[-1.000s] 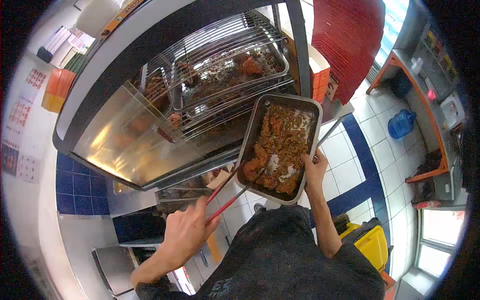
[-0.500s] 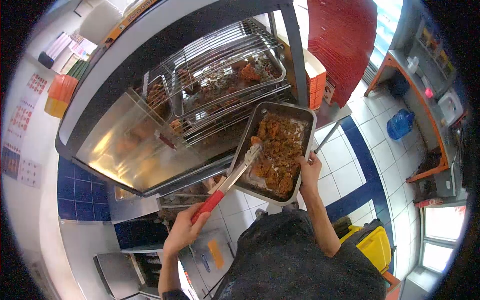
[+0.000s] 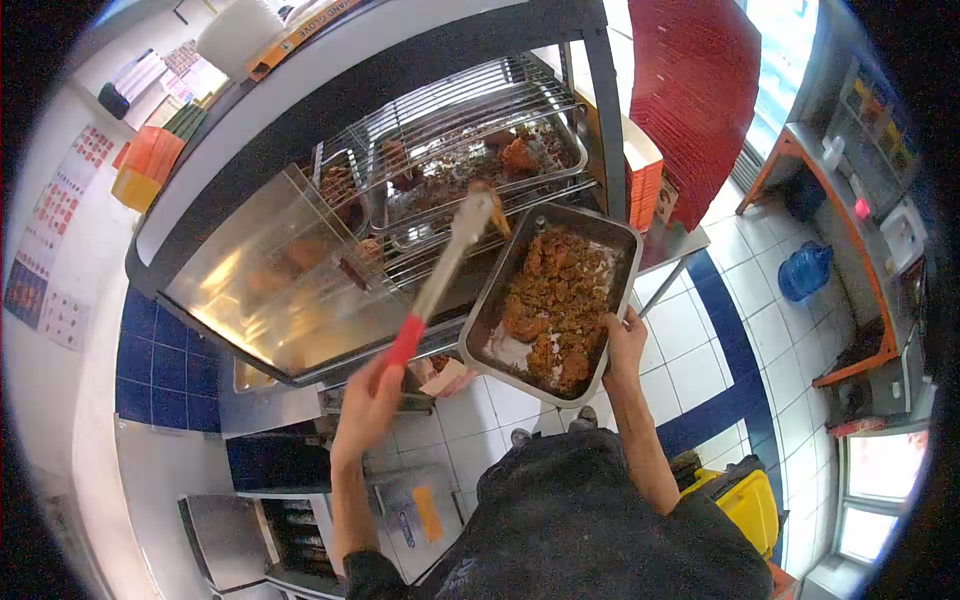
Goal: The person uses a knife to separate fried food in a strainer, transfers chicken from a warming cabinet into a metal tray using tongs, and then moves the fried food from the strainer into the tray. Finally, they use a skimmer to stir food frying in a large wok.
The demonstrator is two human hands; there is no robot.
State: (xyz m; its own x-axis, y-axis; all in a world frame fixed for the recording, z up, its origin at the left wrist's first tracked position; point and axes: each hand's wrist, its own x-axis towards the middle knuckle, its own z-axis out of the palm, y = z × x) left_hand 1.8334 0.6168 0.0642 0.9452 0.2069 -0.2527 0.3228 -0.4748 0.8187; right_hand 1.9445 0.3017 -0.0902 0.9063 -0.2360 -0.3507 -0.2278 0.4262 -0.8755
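1. Left hand [image 3: 368, 410]: fingers closed around the red handle of the long silver metal tongs [image 3: 444, 268]. Tongs judged light and springy; best held at the red grip, clear of the greasy tips.
2. Tong tips: raised beyond the near left side of the tray, in front of the cabinet. A small golden-brown piece [image 3: 499, 218] shows at them; blur prevents confirming a firm pinch.
3. Right hand [image 3: 625, 345]: thumb over the rim, fingers outside, clamping the right long side of the rectangular grey metal tray [image 3: 490, 345].
4. Tray: held tilted in front of the body, just beside the cabinet. Judged stiff, moderately heavy and possibly slick with grease; support under the base would steady it better than one edge.
5. Contents: rough brown crumb-coated pieces [image 3: 560, 285]. Coating judged brittle; light pressure across the thickest part advised.
6. Beyond: a dark-framed glass display cabinet [image 3: 600, 100] containing wire racks and a silver metal pan [image 3: 575, 165] with further brown pieces.
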